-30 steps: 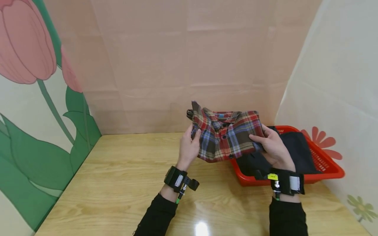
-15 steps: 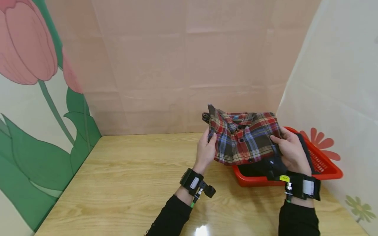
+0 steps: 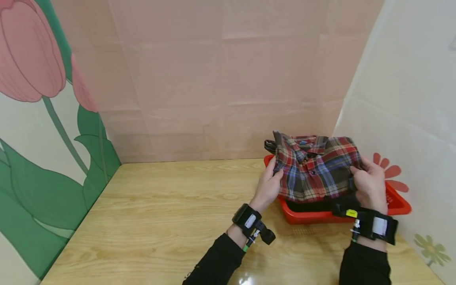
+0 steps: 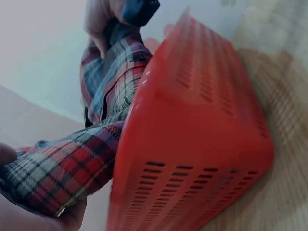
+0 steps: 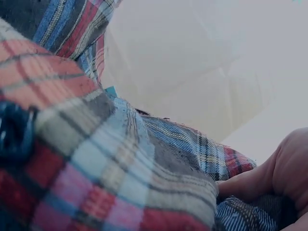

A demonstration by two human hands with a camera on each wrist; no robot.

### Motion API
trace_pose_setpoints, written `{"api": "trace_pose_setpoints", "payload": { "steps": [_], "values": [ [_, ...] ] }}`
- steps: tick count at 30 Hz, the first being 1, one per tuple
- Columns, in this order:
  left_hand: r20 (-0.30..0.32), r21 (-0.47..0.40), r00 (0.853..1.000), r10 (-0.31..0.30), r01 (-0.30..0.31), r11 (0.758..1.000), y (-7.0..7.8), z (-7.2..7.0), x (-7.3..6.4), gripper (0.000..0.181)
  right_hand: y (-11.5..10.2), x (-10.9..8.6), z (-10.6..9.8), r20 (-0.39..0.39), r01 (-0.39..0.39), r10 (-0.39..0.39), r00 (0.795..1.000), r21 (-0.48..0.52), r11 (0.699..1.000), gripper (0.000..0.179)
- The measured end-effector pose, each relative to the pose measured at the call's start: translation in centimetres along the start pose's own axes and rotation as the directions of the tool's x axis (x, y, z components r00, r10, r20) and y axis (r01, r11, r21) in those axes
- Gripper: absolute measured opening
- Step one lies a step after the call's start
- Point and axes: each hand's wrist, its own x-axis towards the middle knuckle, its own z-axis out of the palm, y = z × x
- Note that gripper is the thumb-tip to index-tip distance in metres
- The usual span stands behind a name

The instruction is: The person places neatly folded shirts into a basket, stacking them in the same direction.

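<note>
A folded plaid shirt (image 3: 317,170) in red, blue and dark grey, collar and buttons facing up, is held over a red plastic basket (image 3: 306,217). My left hand (image 3: 268,185) grips its left edge with the thumb on top. At the right edge my right hand (image 3: 370,184) pinches the cloth between thumb and fingers. In the left wrist view the shirt (image 4: 72,166) hangs beside the basket's rim and slotted wall (image 4: 192,144). The right wrist view shows the plaid fabric (image 5: 120,168) close up, with the right thumb (image 5: 250,185) on it. Dark cloth inside the basket is mostly hidden beneath the shirt.
The basket stands on a wood-grain table (image 3: 160,213), near its right side. A pinkish covering (image 3: 221,79) hangs behind the table. A white flowered sheet (image 3: 409,99) rises at the right, and a tulip-printed one (image 3: 32,51) at the left.
Both hands have carried the plaid shirt to the right, from partly beside the red basket to over it. The dark cloth inside is now mostly covered. The basket has stayed in place.
</note>
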Motion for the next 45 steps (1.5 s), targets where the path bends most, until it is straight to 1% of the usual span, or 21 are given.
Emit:
{"api": "trace_pose_setpoints", "payload": {
  "steps": [4, 6, 7, 9, 12, 13, 16, 17, 19, 21, 23, 25, 27, 29, 31, 32, 34, 37, 40, 43, 45],
  "values": [
    [0.035, 0.085, 0.999, -0.015, 0.012, 0.996, -0.4, 0.8, -0.2, 0.054, 0.5, 0.3, -0.8, -0.083, -0.043, 0.038, 0.996, -0.059, 0.997, 0.053],
    [0.059, 0.134, 0.998, -0.038, 0.029, 0.990, -0.6, 1.2, -0.4, 0.055, 0.5, 0.4, -1.2, -0.130, -0.060, 0.048, 0.990, -0.089, 0.994, 0.053],
    [0.073, 0.160, 0.996, -0.050, 0.038, 0.986, -0.6, 1.4, -0.4, 0.056, 0.6, 0.4, -1.3, -0.155, -0.066, 0.055, 0.986, -0.071, 0.995, 0.054],
    [0.104, 0.216, 0.992, -0.067, 0.044, 0.975, -0.7, 1.8, -0.5, 0.057, 0.6, 0.5, -1.5, -0.199, -0.077, 0.078, 0.977, 0.015, 0.997, 0.056],
    [0.143, 0.299, 0.987, -0.073, 0.027, 0.954, -0.7, 2.3, -0.6, 0.058, 0.7, 0.7, -1.8, -0.296, -0.059, 0.101, 0.950, 0.148, 0.987, 0.057],
    [0.150, 0.337, 0.987, -0.064, 0.010, 0.942, -0.8, 2.5, -0.6, 0.059, 0.8, 0.8, -1.9, -0.327, -0.047, 0.111, 0.939, 0.199, 0.979, 0.058],
    [0.169, 0.444, 0.985, -0.019, -0.059, 0.894, -0.9, 3.0, -0.7, 0.063, 1.1, 1.1, -2.2, -0.407, -0.015, 0.129, 0.904, 0.270, 0.963, 0.059],
    [0.174, 0.478, 0.985, -0.005, -0.080, 0.874, -0.9, 3.1, -0.7, 0.065, 1.3, 1.2, -2.3, -0.421, -0.010, 0.134, 0.897, 0.284, 0.959, 0.059],
    [0.187, 0.548, 0.982, 0.026, -0.126, 0.827, -1.0, 3.4, -0.7, 0.069, 1.6, 1.4, -2.6, -0.430, -0.018, 0.144, 0.891, 0.284, 0.959, 0.061],
    [0.201, 0.608, 0.978, 0.053, -0.167, 0.776, -1.1, 3.6, -0.8, 0.071, 1.9, 1.6, -2.9, -0.421, -0.044, 0.157, 0.893, 0.265, 0.963, 0.063],
    [0.210, 0.660, 0.974, 0.080, -0.202, 0.724, -1.1, 3.8, -0.8, 0.068, 2.1, 1.7, -3.1, -0.406, -0.067, 0.166, 0.899, 0.247, 0.967, 0.064],
    [0.237, 0.679, 0.968, 0.085, -0.227, 0.698, -1.1, 4.0, -0.8, 0.059, 2.2, 1.9, -3.2, -0.389, -0.079, 0.170, 0.905, 0.240, 0.968, 0.065],
    [0.264, 0.692, 0.960, 0.090, -0.254, 0.676, -1.1, 4.1, -0.9, 0.045, 2.3, 1.9, -3.4, -0.369, -0.087, 0.173, 0.913, 0.237, 0.968, 0.066],
    [0.294, 0.693, 0.952, 0.083, -0.272, 0.668, -1.1, 4.2, -1.0, 0.035, 2.3, 1.9, -3.6, -0.351, -0.111, 0.177, 0.920, 0.200, 0.973, 0.066],
    [0.295, 0.701, 0.950, 0.098, -0.285, 0.654, -1.3, 4.2, -1.3, 0.029, 2.4, 1.7, -3.6, -0.333, -0.142, 0.178, 0.926, 0.132, 0.981, 0.064],
    [0.288, 0.702, 0.951, 0.110, -0.288, 0.652, -1.4, 4.2, -1.5, 0.027, 2.5, 1.7, -3.7, -0.324, -0.157, 0.175, 0.930, 0.082, 0.984, 0.062],
    [0.265, 0.691, 0.955, 0.129, -0.282, 0.665, -1.7, 4.1, -1.8, 0.027, 2.6, 1.7, -3.7, -0.326, -0.185, 0.169, 0.930, -0.019, 0.982, 0.057],
    [0.222, 0.656, 0.965, 0.138, -0.253, 0.711, -1.8, 4.0, -2.1, 0.027, 2.5, 1.6, -3.8, -0.328, -0.206, 0.150, 0.933, -0.146, 0.968, 0.055],
    [0.186, 0.624, 0.975, 0.121, -0.213, 0.752, -1.5, 3.9, -2.3, 0.027, 2.3, 1.4, -3.9, -0.322, -0.197, 0.118, 0.939, -0.225, 0.954, 0.057],
    [0.132, 0.598, 0.985, 0.112, -0.170, 0.783, -1.4, 3.8, -2.5, 0.024, 2.3, 0.9, -4.1, -0.249, -0.159, 0.074, 0.966, -0.344, 0.925, 0.059],
    [0.095, 0.576, 0.989, 0.115, -0.148, 0.804, -1.2, 3.7, -2.6, 0.023, 2.2, 0.7, -4.2, -0.180, -0.130, 0.056, 0.982, -0.435, 0.891, 0.060]
  ]
}}
